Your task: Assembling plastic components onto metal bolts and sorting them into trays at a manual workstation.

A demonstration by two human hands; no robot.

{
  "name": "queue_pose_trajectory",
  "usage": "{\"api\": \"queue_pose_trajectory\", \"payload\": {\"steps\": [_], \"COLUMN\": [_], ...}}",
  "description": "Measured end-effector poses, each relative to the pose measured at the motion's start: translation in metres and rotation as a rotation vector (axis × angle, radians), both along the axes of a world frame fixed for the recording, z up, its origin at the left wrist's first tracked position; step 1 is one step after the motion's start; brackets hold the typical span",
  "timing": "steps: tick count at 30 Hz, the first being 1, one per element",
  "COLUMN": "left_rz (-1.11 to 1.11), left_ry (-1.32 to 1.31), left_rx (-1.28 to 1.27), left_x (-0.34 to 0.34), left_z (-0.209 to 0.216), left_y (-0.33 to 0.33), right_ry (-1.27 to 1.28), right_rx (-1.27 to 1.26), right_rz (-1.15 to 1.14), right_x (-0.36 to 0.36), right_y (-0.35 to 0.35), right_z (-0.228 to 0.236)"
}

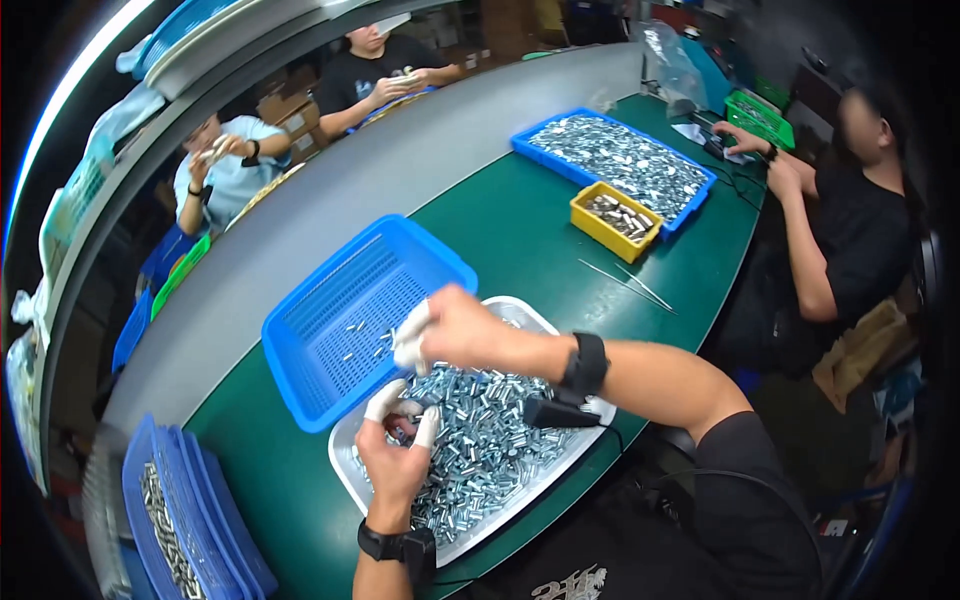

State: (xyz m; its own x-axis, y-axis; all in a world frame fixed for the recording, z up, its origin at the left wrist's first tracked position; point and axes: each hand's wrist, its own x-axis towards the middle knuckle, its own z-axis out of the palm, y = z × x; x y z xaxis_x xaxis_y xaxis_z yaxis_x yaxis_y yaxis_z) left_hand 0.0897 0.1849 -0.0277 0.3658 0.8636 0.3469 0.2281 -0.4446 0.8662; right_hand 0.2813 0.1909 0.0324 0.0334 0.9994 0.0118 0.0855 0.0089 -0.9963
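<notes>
A white tray (350, 480) in front of me holds a heap of short, silvery metal pins (490, 430). My left hand (398, 440), with white finger covers, is curled at the tray's left side; small metal pieces show inside its fingers. Above the far edge of the tray, my right hand (455, 330) has its white-covered fingers drawn together. Motion blurs it, and whatever is between its fingertips cannot be made out. Just beyond both hands is a blue perforated basket (330, 290) with several loose pins (383, 345) on its bottom.
A yellow bin (600, 232) of metal pieces stands against a large blue tray (545, 150) of small metal parts. Tweezers (630, 284) lie nearby on the green table (500, 230). Stacked blue baskets (215, 500) are at left. A co-worker (850, 220) sits right; others work behind the grey partition (400, 165).
</notes>
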Motion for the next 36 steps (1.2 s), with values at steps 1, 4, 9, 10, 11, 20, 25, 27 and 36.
{"api": "queue_pose_trajectory", "payload": {"steps": [1,4,9,10,11,20,25,27,36], "left_rz": [-0.018,-0.08,-0.222,-0.202,-0.181,-0.288,-0.336,-0.379,-0.446], "left_ry": [-0.015,-0.032,0.043,0.07,0.096,0.298,0.261,0.256,0.21], "left_rx": [0.089,0.276,0.555,0.559,0.562,0.607,0.349,0.251,0.162], "left_x": [0.001,0.004,0.003,0.002,0.003,0.042,0.056,0.064,0.107], "left_z": [0.005,0.019,0.022,0.021,0.02,0.033,0.034,0.036,0.035], "left_y": [-0.003,-0.015,-0.03,-0.032,-0.032,-0.046,-0.047,-0.047,-0.054], "right_ry": [-0.007,-0.006,0.28,0.321,0.337,0.281,-0.301,-0.411,-0.95], "right_rx": [0.029,0.123,-0.181,-0.216,-0.207,-0.112,-0.038,-0.128,-0.201], "right_rz": [0.053,0.063,0.205,0.235,0.219,0.243,-0.139,-0.327,-0.407], "right_x": [-0.003,-0.008,-0.003,-0.002,0.0,0.043,0.142,0.194,0.234], "right_y": [-0.015,-0.052,-0.082,-0.084,-0.086,-0.112,-0.138,-0.153,-0.173], "right_z": [-0.002,-0.014,-0.022,-0.025,-0.028,-0.04,-0.027,-0.031,-0.057]}}
